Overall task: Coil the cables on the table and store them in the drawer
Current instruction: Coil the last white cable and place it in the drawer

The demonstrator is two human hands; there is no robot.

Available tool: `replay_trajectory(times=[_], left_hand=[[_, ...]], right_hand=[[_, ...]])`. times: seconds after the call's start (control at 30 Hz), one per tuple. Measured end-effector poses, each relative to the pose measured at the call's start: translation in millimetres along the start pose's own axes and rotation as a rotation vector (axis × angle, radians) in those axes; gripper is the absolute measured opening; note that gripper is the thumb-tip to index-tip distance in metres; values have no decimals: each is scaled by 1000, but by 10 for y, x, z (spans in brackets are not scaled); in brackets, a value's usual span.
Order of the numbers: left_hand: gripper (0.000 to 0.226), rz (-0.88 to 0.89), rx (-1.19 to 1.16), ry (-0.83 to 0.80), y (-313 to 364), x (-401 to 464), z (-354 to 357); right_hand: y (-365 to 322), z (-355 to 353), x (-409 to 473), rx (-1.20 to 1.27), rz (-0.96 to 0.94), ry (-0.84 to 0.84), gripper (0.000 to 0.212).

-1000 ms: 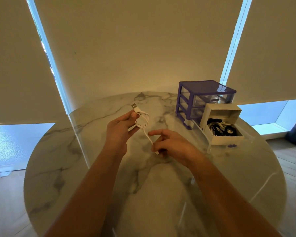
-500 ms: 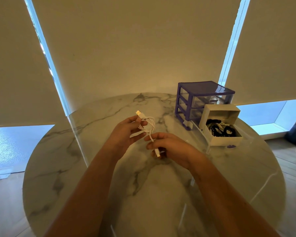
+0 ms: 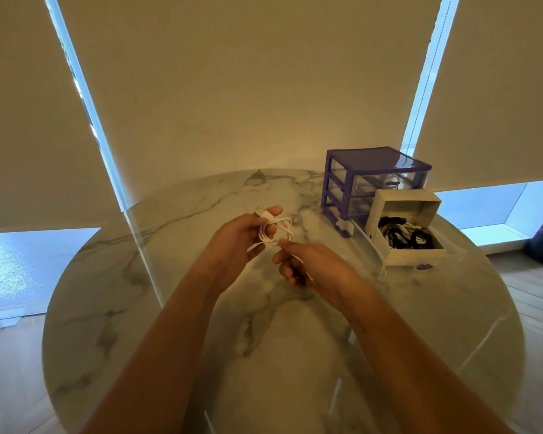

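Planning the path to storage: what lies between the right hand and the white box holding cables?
In the head view, only bare marble table lies between the right hand and the white box.

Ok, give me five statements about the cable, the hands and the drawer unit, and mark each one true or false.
1. The left hand holds a coiled white cable. True.
2. The right hand rests flat on the table. False: it is raised, its fingers pinching the cable by the coil.
3. The white box beside the purple drawer unit holds dark cables. True.
4. The white cable lies in the white box. False: it is in the hands, above the table.
5. The purple drawer unit stands on the left side of the table. False: it stands on the right, far side.
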State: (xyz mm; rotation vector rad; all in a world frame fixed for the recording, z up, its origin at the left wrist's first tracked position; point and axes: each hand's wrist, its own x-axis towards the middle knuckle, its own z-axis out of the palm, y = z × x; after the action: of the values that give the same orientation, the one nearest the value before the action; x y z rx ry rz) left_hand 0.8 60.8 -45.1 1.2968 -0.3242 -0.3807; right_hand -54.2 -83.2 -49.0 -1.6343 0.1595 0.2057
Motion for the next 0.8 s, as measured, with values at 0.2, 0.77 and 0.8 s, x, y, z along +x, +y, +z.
replay_trajectory(times=[0.2, 0.77, 0.8], left_hand=[[26, 25, -113, 110, 5, 7, 29], [22, 188, 67, 172, -2, 0, -91], [21, 198, 80, 187, -7, -1, -91]], right_hand=[[11, 1, 0, -91, -48, -45, 37], [98, -61, 107, -266, -326, 169, 33], [111, -56, 131, -355, -339, 185, 31]])
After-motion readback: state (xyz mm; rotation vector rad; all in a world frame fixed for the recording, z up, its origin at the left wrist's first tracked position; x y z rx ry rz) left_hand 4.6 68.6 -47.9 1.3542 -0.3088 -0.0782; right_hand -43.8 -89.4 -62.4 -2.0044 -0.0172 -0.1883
